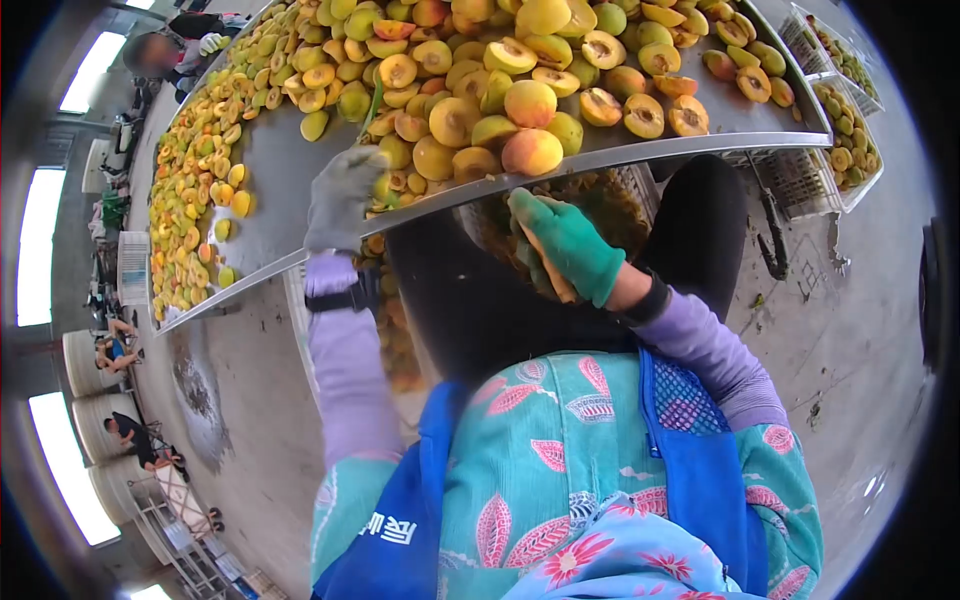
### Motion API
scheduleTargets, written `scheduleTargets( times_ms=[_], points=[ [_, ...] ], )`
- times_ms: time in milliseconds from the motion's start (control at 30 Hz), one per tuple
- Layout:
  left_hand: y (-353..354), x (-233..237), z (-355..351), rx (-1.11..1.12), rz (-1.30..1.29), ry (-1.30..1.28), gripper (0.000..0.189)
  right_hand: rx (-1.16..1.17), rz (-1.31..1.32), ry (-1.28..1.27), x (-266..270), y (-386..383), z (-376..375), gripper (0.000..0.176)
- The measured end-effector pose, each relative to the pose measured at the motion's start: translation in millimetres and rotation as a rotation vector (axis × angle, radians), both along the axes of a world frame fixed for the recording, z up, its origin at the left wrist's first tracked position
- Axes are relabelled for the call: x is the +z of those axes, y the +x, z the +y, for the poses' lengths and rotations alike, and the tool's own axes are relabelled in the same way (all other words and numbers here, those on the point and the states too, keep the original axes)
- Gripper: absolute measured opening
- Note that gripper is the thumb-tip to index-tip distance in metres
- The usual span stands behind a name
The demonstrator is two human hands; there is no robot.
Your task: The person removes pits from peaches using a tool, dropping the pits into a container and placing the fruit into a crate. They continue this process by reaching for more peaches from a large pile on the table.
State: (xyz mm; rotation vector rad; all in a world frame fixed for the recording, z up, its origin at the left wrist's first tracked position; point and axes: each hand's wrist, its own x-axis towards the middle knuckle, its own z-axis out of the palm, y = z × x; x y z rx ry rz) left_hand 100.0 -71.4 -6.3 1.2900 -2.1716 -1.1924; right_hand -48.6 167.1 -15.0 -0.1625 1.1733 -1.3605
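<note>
My left hand [338, 200], in a grey glove, is at the near metal rim of the sloping table, its fingers curled against a yellow-green apricot [382, 188]; motion blurs this grip a little. In a green glove, my right hand [575, 248] is closed around a tool with a tan wooden handle [550, 262], below the rim and above my lap. The tool's working end is hidden. Whole and halved apricots [455, 122] are heaped on the metal table [275, 165] beyond both hands. Some halves show brown pits or hollows.
A crate [635, 195] with dark contents stands beneath the rim between my knees. More apricot pieces [400, 345] lie lower, beside my left leg. Crates of fruit [845, 140] stand at the right. Other people [130, 435] sit far left; one gloved hand [213, 43] is at the table's far side.
</note>
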Motion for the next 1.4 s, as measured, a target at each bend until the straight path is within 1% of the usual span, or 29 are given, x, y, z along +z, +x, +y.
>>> scheduleTargets(
  times_ms=[67, 100, 167, 200, 233, 267, 300, 400, 433, 467, 533, 567, 633, 667, 700, 733, 767, 800, 833, 867, 933, 1000, 1067, 1133, 1167, 1267, 1300, 1367, 1400],
  points=[
    [15, -10, 11, -0.155, 0.525, 0.129, 0.031, 0.048, 0.179, -0.100, 11, 7, -4, 0.029],
    [9, -16, 21, -0.118, 0.700, 0.307, 0.030, 0.057, 0.355, -0.130, 4, 10, -13, 0.032],
    [-5, -11, 43, -0.241, 0.397, -0.142, 0.036, -0.012, 0.736, -0.295, -17, 13, -33, 0.034],
    [-12, -8, 54, -0.265, 0.263, -0.370, 0.039, -0.050, 0.930, -0.375, -23, 13, -38, 0.036],
    [-22, -10, 66, -0.268, 0.414, -0.173, 0.050, 0.050, 0.912, -0.284, -6, 9, -35, 0.038],
    [-26, -6, 71, -0.287, 0.674, 0.299, 0.056, 0.051, 0.990, -0.280, -4, 7, -34, 0.038],
    [-30, -1, 76, -0.198, 0.912, 0.769, 0.062, 0.051, 1.067, -0.275, -3, 5, -33, 0.038],
    [-49, -4, 90, -0.249, 0.998, 0.687, 0.041, 0.051, 1.358, -0.283, -14, 2, -33, 0.040],
    [-55, -6, 94, -0.277, 0.865, 0.326, 0.041, 0.027, 1.358, -0.255, -13, 1, -33, 0.040],
    [-58, -5, 98, -0.266, 0.837, 0.285, 0.040, 0.003, 1.356, -0.228, -10, 1, -32, 0.041],
    [-60, -5, 101, -0.208, 0.776, 0.163, 0.037, -0.084, 1.133, -0.110, -1, 3, -30, 0.042],
    [-63, -7, 98, -0.161, 0.738, 0.085, 0.035, -0.096, 1.096, -0.093, -1, 0, -34, 0.043],
    [-53, 11, 97, -0.167, 0.433, 0.179, 0.033, -0.124, 1.020, -0.062, -4, -11, -44, 0.043],
    [-49, 21, 99, -0.168, 0.282, 0.219, 0.033, -0.176, 1.001, -0.093, -1, -13, -44, 0.042],
    [-45, 11, 99, -0.291, 0.446, 0.119, 0.033, -0.228, 0.981, -0.128, 2, -15, -44, 0.042],
    [-47, 8, 101, -0.255, 0.571, 0.249, 0.034, -0.278, 0.956, -0.162, 4, -16, -43, 0.041],
    [-49, 5, 104, -0.216, 0.694, 0.384, 0.034, -0.224, 1.170, -0.229, 4, -7, -34, 0.039],
    [-49, -2, 106, -0.175, 0.816, 0.526, 0.035, -0.129, 1.037, -0.181, 8, 2, -19, 0.038],
    [-49, -7, 105, -0.302, 0.721, 0.172, 0.033, -0.043, 1.016, -0.163, 2, 5, -14, 0.037],
    [-51, -10, 105, -0.357, 0.637, -0.196, 0.031, 0.040, 0.990, -0.140, -7, 9, -9, 0.037],
    [-55, -9, 117, -0.144, 0.838, 0.509, 0.030, 0.002, 1.123, -0.278, -18, 9, -6, 0.036],
    [-59, -8, 123, -0.149, 0.833, 0.406, 0.028, -0.019, 1.110, -0.290, -19, 9, -7, 0.037],
    [-64, -3, 129, -0.107, 0.847, 0.371, 0.025, -0.023, 0.947, -0.168, -17, 11, -10, 0.038],
    [-68, 4, 137, -0.038, 0.889, 0.379, 0.023, -0.018, 0.966, -0.209, -19, 11, -10, 0.041],
    [-69, 3, 139, -0.008, 0.898, 0.356, 0.022, -0.015, 0.973, -0.231, -21, 11, -10, 0.043],
    [-77, -9, 141, 0.054, 0.900, 0.239, 0.019, 0.014, 0.856, -0.149, -19, 11, -12, 0.044],
    [-80, -16, 139, 0.071, 0.902, 0.205, 0.018, 0.077, 0.692, -0.102, -15, 10, -7, 0.044],
    [-80, -20, 140, -0.006, 0.941, 0.273, 0.018, 0.192, 0.376, -0.013, 13, 0, 0, 0.044],
    [-79, -20, 140, -0.047, 0.961, 0.307, 0.019, 0.129, 0.509, -0.138, 1, -3, -1, 0.044]
  ],
)
